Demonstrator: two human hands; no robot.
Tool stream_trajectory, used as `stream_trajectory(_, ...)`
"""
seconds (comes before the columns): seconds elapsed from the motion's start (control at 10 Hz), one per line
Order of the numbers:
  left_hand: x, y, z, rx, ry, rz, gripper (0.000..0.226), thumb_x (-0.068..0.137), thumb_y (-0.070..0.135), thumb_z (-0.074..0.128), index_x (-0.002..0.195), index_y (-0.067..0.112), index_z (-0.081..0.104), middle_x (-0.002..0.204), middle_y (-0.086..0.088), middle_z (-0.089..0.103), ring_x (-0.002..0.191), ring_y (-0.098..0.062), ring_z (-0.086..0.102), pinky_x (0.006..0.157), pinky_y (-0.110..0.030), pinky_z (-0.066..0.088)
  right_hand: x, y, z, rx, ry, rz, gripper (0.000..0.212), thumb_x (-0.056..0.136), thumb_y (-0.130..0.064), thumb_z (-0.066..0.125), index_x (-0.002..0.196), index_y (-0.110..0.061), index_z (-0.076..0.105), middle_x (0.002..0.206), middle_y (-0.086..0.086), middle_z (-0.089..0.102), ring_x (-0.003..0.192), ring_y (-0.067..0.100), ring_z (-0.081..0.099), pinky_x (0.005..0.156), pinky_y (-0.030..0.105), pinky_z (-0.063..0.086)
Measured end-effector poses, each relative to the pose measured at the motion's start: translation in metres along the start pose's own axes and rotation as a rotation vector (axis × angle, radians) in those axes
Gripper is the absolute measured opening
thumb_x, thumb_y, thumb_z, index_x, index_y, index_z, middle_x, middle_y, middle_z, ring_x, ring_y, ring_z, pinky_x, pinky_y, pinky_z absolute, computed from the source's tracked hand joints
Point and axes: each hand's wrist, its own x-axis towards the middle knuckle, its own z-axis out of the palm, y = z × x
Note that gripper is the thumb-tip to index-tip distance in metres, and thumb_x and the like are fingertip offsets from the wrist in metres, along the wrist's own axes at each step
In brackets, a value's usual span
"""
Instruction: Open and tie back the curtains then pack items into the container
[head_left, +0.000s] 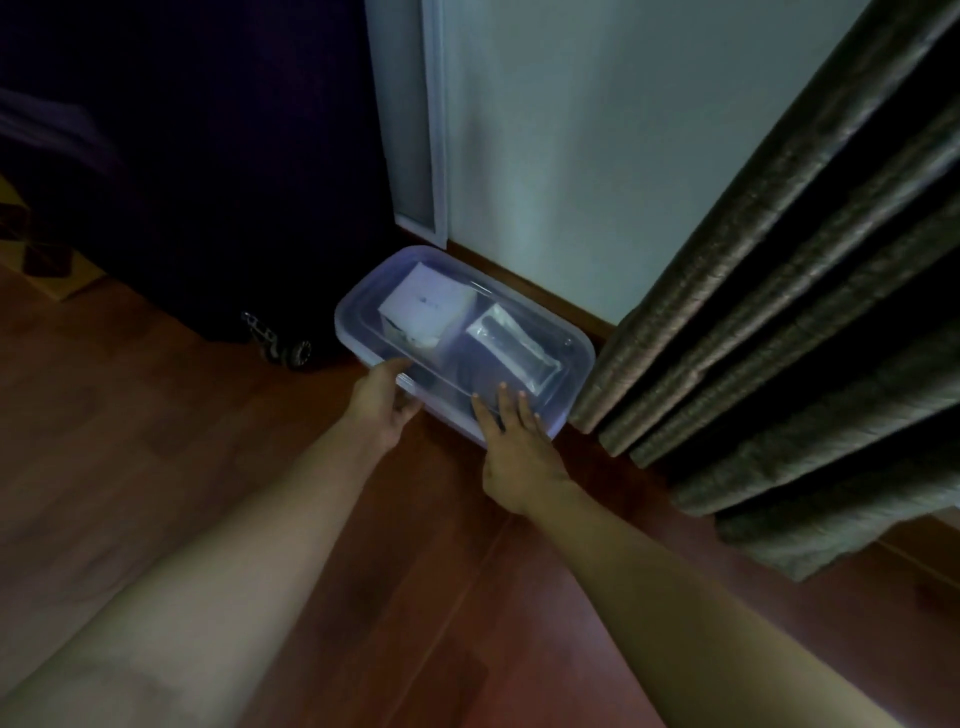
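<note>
I see the clear plastic container (574, 358) sitting on the reddish wooden floor (426, 597), close against the pale wall (597, 130), with the grey curtain (810, 312) hanging just to its right and a dark wheeled suitcase (208, 182) to its left. Its lid is on, and through it I can make out a white box (423, 306) and a flat wrapped packet (514, 348) lying side by side. Both of my hands are at the near edge. My left hand (382, 405) is curled around the near left corner, thumb on top of the rim and fingers tucked underneath, gripping it. My right hand (517, 452) lies flat and open, fingers spread, fingertips (503, 392) pressing on the lid near the near right corner, holding nothing.
</note>
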Motion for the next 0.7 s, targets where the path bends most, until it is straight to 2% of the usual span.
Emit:
stream_trajectory(0.1,0.002,0.002,-0.003,-0.008,-0.024,-0.019,0.035,0.088,0.005,0.050,0.122,0.006,0.052,0.124,-0.017,0.056,0.115,-0.030,0.058,0.100,-0.042,0.048,0.002,0.002,0.002,-0.018,0.009,-0.007,0.090,0.087,-0.014,0.054,0.148,-0.020,-0.013,0.156,0.016,-0.018,0.143,0.035,-0.017,0.117,0.042,-0.002)
stream_trajectory(0.2,0.002,-0.002,-0.008,0.058,-0.062,-0.040,0.037,0.090,0.010,0.050,0.127,0.007,0.049,0.120,-0.015,0.055,0.112,-0.028,0.056,0.100,-0.039,0.047,0.000,0.004,0.005,-0.060,-0.012,-0.004,0.094,0.086,-0.019,0.056,0.148,-0.020,-0.015,0.156,0.016,-0.019,0.143,0.035,-0.017,0.117,0.042,-0.002)
stream_trajectory(0.3,0.002,0.001,-0.005,0.307,0.006,0.028,0.035,0.092,0.023,0.050,0.123,0.007,0.055,0.117,-0.015,0.060,0.100,-0.026,0.059,0.084,-0.035,0.048,0.000,0.003,-0.001,-0.065,-0.023,0.003,0.085,0.092,-0.027,0.050,0.148,-0.016,-0.013,0.156,0.016,-0.017,0.144,0.033,-0.014,0.117,0.041,-0.001)
stream_trajectory(0.4,-0.025,0.023,-0.001,0.882,0.056,0.206,0.044,0.095,0.030,0.036,0.121,-0.001,0.054,0.118,-0.024,0.059,0.093,-0.033,0.057,0.070,-0.031,0.040,-0.014,-0.011,-0.031,0.048,-0.041,0.032,0.069,0.100,-0.035,0.033,0.148,-0.002,-0.004,0.158,0.017,-0.006,0.146,0.027,-0.006,0.118,0.036,0.002)
stream_trajectory(0.5,-0.057,0.049,0.000,1.220,0.023,0.291,0.043,0.101,0.027,0.027,0.133,0.002,0.042,0.128,-0.025,0.052,0.110,-0.037,0.053,0.078,-0.034,0.041,-0.035,-0.028,-0.068,0.120,-0.085,0.041,0.067,0.101,-0.037,0.027,0.147,0.002,-0.002,0.158,0.018,-0.003,0.146,0.025,-0.003,0.117,0.034,0.002)
stream_trajectory(0.6,-0.110,0.104,0.011,1.553,0.012,0.362,0.053,0.102,0.031,0.021,0.149,0.006,0.017,0.155,-0.015,0.021,0.142,-0.033,0.021,0.110,-0.043,0.027,-0.063,-0.054,-0.141,0.164,-0.111,0.037,0.065,0.102,-0.036,0.023,0.146,0.003,-0.003,0.158,0.017,-0.004,0.146,0.025,-0.003,0.117,0.031,0.001)
stream_trajectory(0.7,-0.147,0.138,0.024,1.700,0.009,0.398,0.055,0.102,0.032,0.020,0.150,0.006,0.012,0.158,-0.012,0.012,0.146,-0.030,0.009,0.115,-0.044,0.017,-0.084,-0.069,-0.186,0.134,-0.107,0.020,0.065,0.102,-0.037,0.023,0.147,0.002,-0.003,0.158,0.016,-0.003,0.146,0.025,-0.002,0.117,0.033,0.003)
